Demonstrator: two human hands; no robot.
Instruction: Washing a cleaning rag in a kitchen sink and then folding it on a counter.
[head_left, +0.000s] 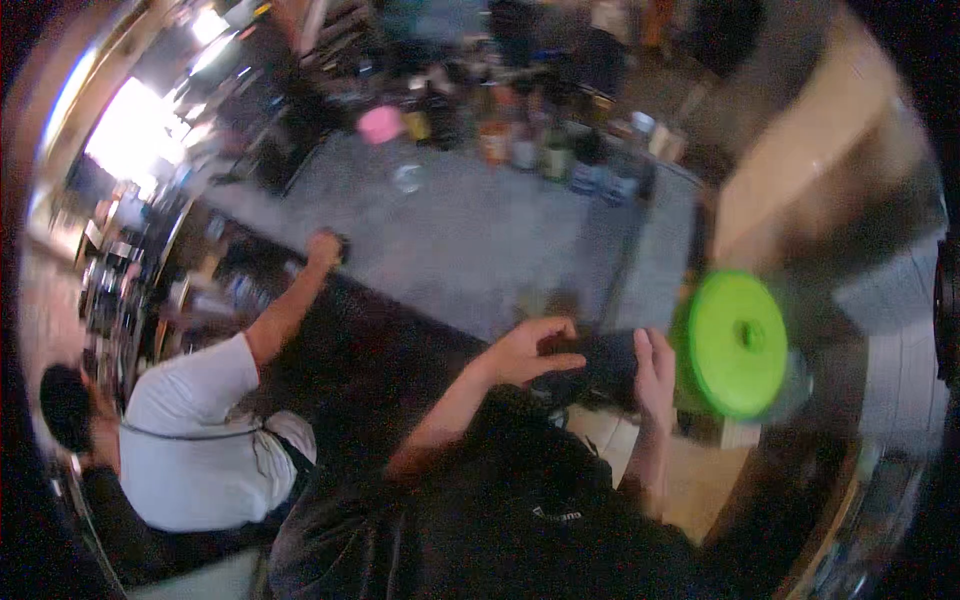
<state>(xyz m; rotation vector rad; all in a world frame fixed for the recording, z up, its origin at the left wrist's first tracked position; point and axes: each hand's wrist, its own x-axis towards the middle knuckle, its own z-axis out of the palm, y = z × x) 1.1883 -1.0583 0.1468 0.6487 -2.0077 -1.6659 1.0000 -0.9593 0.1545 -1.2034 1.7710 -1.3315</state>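
My left hand (534, 352) is at the near edge of a grey countertop (480, 225), its thumb and fingers apart in a curved shape. No held thing shows in it. Just beyond it is a small brownish thing (561, 304), too blurred to name. My right hand (655, 367) is upright to the right, with its fingers extended close together. Between the hands is a dark flat surface (611, 360); whether the right hand touches or holds it cannot be told. Right of that hand is a round bright green lid (735, 345) with a central knob, apparently on a container.
A co-worker in a white shirt (199, 442) is at the left, one hand (325, 251) at the counter edge around something dark. Several blurred bottles (555, 154) line the counter's back, with a pink thing (381, 124) and a clear vessel (407, 176) to their left.
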